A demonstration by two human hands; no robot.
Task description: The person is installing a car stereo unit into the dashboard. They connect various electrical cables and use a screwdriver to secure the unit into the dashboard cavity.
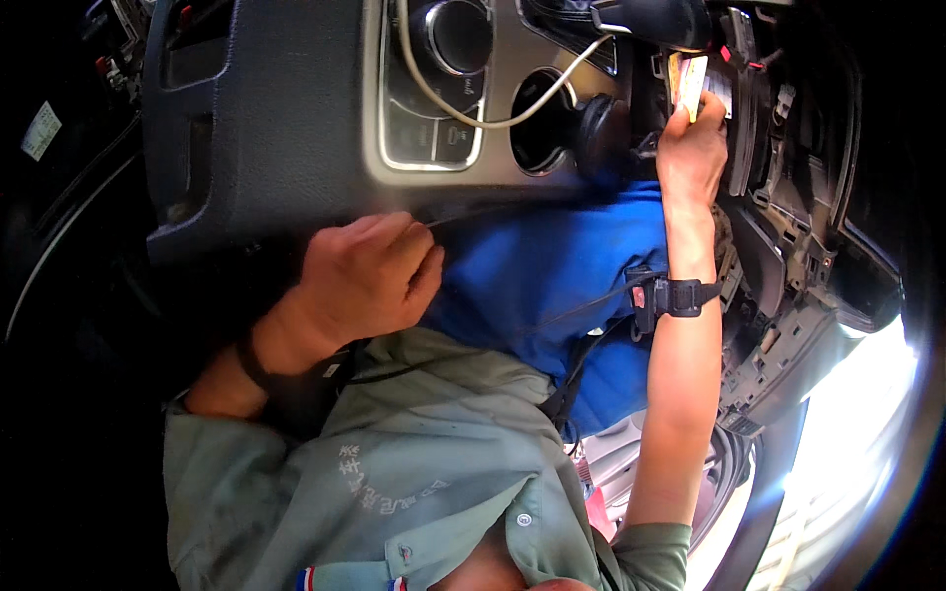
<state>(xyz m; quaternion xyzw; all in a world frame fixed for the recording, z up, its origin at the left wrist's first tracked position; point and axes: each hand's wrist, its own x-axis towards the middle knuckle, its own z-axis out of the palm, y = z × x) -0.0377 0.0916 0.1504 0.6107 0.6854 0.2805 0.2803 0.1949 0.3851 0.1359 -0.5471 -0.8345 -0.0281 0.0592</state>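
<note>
My right hand (pixel 693 153) reaches into the opening beside the centre console. Its fingers pinch a small stack of flat cards or papers, the front one yellow and white (pixel 692 81). A paler printed piece (pixel 720 93) shows behind the fingers. Near the console's lower edge, my left hand (pixel 370 271) is curled into a fist, its palm hidden, so I cannot see whether it holds anything. A strapped black device (pixel 680 297) sits on my right forearm.
The centre console (pixel 296 108) has a round knob (pixel 460 37) and a cup holder (pixel 540 123). A white cable (pixel 473 123) loops across it. On the right, bare brackets and trim (pixel 778 246) stand exposed. Blue cloth (pixel 552 266) covers my legs.
</note>
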